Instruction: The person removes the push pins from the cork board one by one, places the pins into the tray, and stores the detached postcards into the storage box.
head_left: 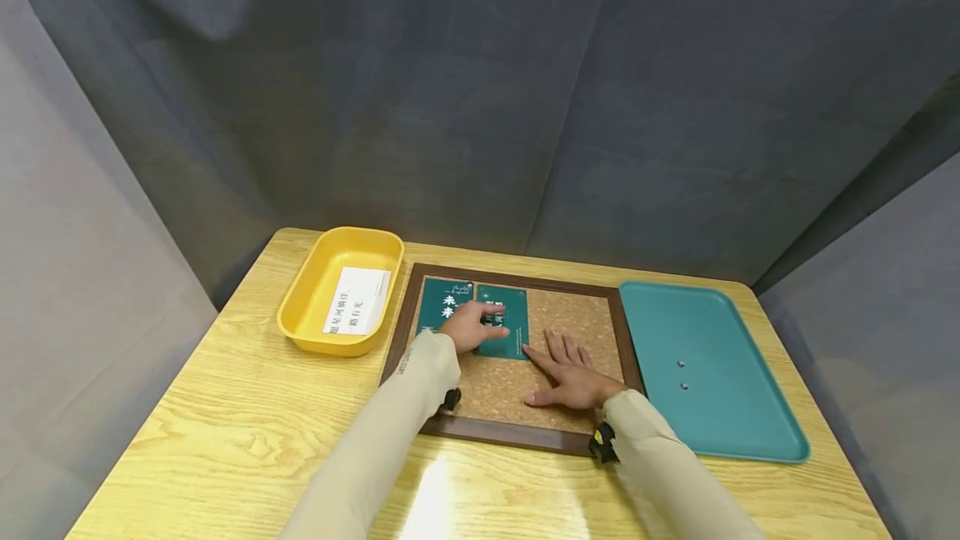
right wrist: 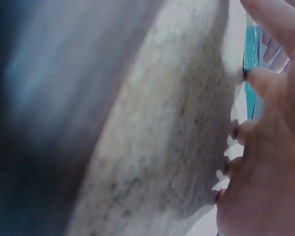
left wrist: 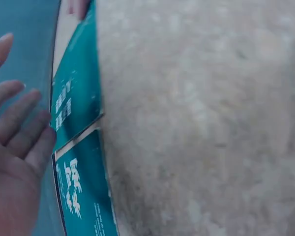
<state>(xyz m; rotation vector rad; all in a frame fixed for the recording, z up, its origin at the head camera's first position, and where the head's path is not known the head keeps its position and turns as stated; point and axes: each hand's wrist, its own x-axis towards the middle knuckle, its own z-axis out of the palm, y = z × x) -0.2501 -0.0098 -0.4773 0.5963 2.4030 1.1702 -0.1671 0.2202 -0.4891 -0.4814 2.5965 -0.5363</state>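
The left hand (head_left: 468, 325) lies flat with straight fingers on the right-hand green card (head_left: 503, 322), which sits beside another green card (head_left: 444, 305) at the cork board's (head_left: 577, 323) far left corner. The right hand (head_left: 572, 373) rests spread and relaxed on the cork, its fingertips touching that card's near corner.

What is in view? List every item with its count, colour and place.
cork board: 1, tan in a brown frame, table centre
cards: 2, teal, side by side at the board's upper left
yellow tray: 1, left of the board
paper slip: 1, white, inside the yellow tray
teal tray: 1, right of the board
pins: 2, small, in the teal tray
table: 1, light wood
left hand: flat on the cards
right hand: flat on the cork
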